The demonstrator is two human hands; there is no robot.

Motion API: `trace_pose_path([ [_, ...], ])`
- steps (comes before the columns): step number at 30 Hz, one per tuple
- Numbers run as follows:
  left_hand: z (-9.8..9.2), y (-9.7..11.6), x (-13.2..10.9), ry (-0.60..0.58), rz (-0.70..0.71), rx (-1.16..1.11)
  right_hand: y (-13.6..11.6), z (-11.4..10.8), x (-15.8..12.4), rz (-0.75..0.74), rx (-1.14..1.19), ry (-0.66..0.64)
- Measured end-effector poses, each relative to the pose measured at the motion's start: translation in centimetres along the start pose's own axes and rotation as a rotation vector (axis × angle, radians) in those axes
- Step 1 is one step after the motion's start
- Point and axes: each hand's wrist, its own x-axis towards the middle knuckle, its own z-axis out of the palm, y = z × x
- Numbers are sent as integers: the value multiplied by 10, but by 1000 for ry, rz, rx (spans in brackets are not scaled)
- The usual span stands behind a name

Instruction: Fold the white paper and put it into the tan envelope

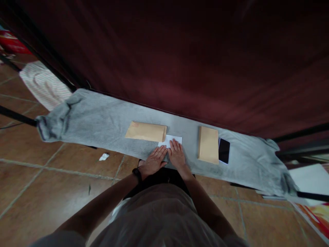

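A white sheet of paper [177, 138] lies on the grey cloth, partly covered by both hands. My left hand [155, 159] rests flat on its lower left part, fingers stretched out. Beside it, my right hand [176, 153] presses flat on the paper with fingers extended. Just beyond the left hand lies a brown paper envelope [146, 131], its right end close against or over the paper's upper left corner. To the right sits a stack of brown envelopes [208, 144], apart from my hands.
A dark-screened phone [224, 151] lies right of the stack. The grey cloth [102, 116] covers a long narrow surface backed by a dark red panel [180, 68]. A white scrap [104, 156] is on the tiled floor [77, 164]. A striped cloth [46, 82] hangs at the left.
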Motion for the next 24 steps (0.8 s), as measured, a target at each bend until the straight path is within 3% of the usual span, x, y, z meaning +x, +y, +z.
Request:
trace_pose_path([
  [5,3,1,7,37,-50,-35,7,5,-3,59,-14,19],
  [13,8,17,43,62,-120,-88,14,3,-2,68,-12,-11],
  [24,5,8,20,26,-148,-38,29,-3,-6,113,0,8],
])
